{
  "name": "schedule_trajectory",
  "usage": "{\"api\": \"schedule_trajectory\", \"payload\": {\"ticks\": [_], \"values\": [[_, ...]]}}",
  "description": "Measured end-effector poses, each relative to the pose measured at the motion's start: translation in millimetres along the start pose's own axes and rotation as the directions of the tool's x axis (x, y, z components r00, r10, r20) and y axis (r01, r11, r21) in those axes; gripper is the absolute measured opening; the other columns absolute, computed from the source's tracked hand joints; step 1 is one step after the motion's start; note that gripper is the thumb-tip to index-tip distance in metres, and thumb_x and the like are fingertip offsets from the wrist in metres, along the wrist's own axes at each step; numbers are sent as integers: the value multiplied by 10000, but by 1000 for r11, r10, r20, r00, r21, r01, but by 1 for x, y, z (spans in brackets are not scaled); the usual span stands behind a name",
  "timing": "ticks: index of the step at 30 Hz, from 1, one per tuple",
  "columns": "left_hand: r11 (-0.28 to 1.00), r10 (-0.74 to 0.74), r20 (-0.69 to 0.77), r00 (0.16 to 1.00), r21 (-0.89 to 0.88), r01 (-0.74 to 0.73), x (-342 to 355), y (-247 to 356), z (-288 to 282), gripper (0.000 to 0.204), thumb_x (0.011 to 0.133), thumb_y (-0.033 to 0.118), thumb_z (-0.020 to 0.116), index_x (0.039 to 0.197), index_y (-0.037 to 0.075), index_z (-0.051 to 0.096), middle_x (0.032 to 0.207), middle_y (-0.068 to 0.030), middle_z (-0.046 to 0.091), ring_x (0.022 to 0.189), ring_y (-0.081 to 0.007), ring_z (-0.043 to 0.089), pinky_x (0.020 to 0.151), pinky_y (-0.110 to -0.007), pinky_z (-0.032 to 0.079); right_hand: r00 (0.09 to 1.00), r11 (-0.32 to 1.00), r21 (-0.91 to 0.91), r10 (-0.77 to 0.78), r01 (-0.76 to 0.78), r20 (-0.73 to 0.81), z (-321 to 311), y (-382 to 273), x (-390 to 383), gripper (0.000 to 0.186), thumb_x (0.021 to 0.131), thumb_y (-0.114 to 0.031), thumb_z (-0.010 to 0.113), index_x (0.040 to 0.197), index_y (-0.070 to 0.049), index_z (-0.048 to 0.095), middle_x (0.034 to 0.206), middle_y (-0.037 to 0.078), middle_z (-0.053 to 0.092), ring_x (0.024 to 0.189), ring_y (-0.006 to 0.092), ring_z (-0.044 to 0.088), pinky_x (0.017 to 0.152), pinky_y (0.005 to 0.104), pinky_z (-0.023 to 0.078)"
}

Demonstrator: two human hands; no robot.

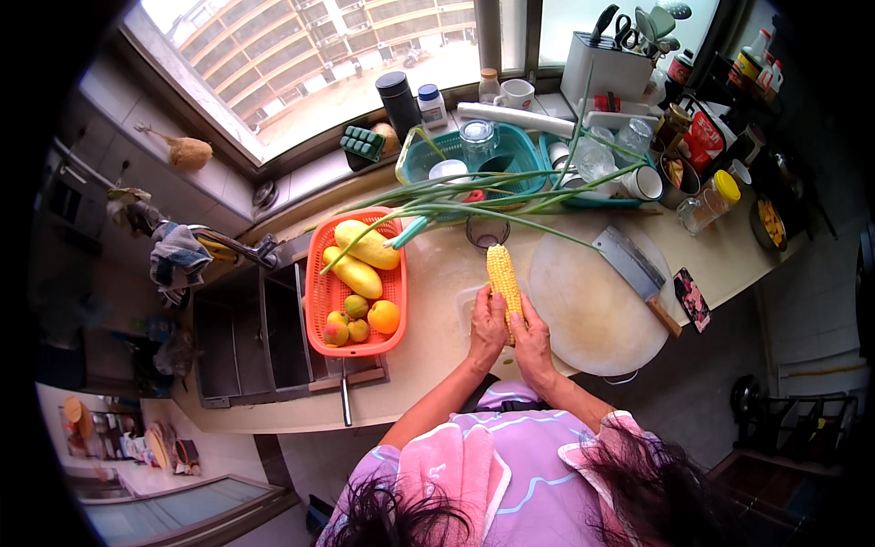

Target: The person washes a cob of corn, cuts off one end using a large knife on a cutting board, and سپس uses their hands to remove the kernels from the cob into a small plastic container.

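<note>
Left hand [488, 321] and right hand [532, 339] wrap snugly around the corn [503, 273], apparently working its kernels; next seems to need steady thumb pressure, glass bowl [488, 233] just beyond the grip.

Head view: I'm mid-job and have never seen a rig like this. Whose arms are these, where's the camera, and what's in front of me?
There is no machine: you see a person's bare hands. The single picture comes from a fisheye camera worn on their head, looking down, so straight edges bend and picture left is their left. The left hand and right hand together hold a corn cob. On the counter, an orange basket of yellow and greenish produce stands left; a round board bearing a cleaver lies right.
</note>
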State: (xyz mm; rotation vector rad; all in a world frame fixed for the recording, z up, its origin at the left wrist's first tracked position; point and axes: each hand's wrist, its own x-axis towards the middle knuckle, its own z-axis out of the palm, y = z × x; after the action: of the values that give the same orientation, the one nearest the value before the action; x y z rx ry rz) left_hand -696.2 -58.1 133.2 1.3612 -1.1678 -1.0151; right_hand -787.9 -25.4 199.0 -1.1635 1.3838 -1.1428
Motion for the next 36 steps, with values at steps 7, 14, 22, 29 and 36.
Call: {"api": "schedule_trajectory", "payload": {"ticks": [7,14,22,29,36], "values": [[999,37,3,999,5,-37,-4,11,-3,351,996,274,404,1173,-12,506,977,-145,619,898,-226,590,794,-336,465,1000,1000,1,25,-25,3,-1,5,-2,494,936,-131,464,1384,46,357,1292,209,520,1173,258,512,981,324,397],[983,134,-67,989,133,-124,-5,19,-5,351,1000,286,380,1124,-7,530,932,-193,639,843,-291,630,750,-383,479,1000,999,-42,2,-1,19,-3,10,-1,487,948,-110,470,1386,64,349,1321,184,500,1195,213,485,997,300,383],[989,37,-77,996,148,-25,6,23,-7,344,994,288,387,959,-14,548,798,-202,634,733,-353,629,646,-420,476,999,999,23,24,-25,42,-2,15,-1,515,921,-151,492,1377,52,365,1313,249,498,1201,308,508,995,348,389],[981,131,-145,981,163,-107,3,17,-7,361,993,313,393,1000,-13,546,793,-208,626,717,-368,615,656,-423,479,999,999,-38,-36,37,39,-3,10,-4,480,928,-75,486,1375,57,373,1320,184,507,1207,224,487,1014,297,367],[998,-1,-78,997,62,6,7,24,-7,430,998,374,391,1046,-30,532,843,-187,628,759,-329,617,681,-396,477,990,993,81,74,-84,123,-9,18,-7,480,944,-78,469,1394,43,354,1306,127,508,1148,175,505,976,279,406]]}}
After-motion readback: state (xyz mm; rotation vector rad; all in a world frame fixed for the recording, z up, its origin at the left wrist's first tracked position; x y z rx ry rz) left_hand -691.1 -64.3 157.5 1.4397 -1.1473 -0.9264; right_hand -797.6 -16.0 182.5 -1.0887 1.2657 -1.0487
